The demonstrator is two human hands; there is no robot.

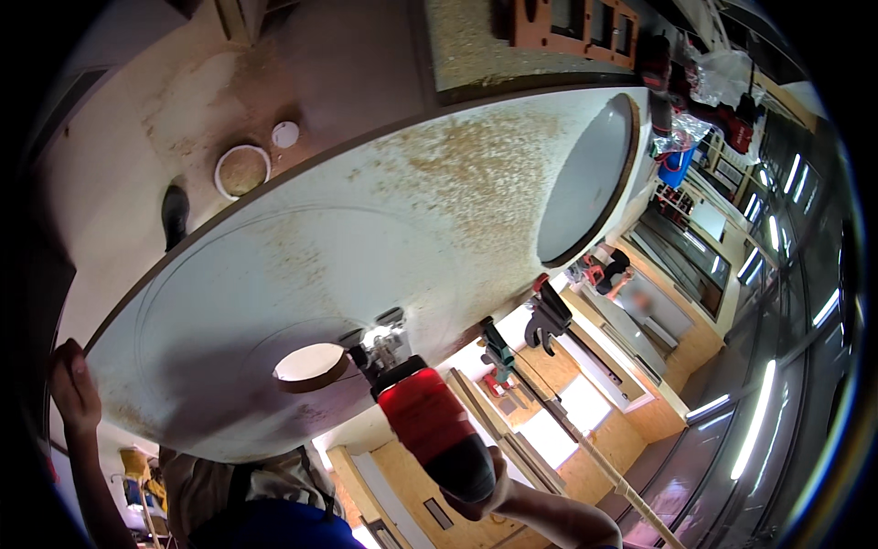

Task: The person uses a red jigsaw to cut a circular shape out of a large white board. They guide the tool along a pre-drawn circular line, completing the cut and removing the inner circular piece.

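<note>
A large white board (439, 238), dusted with sawdust, spreads in front of me. Its surface bears faint curved lines, a small round hole (311, 363) near me and a large round opening (588, 188) at the far right. My right hand (485, 489) grips a red and black power jigsaw (430, 421), whose metal base rests on the board just right of the small hole. The blade cannot be made out. At the board's left edge, my left hand (75, 389) holds the rim with its fingers together.
A green bar clamp (498, 350) and a black clamp (547, 316) sit on the board's right edge. An orange template (576, 27) and red power tools (732, 123) lie beyond. On the floor stands a round container of sawdust (242, 172). Another person (615, 273) works at the right.
</note>
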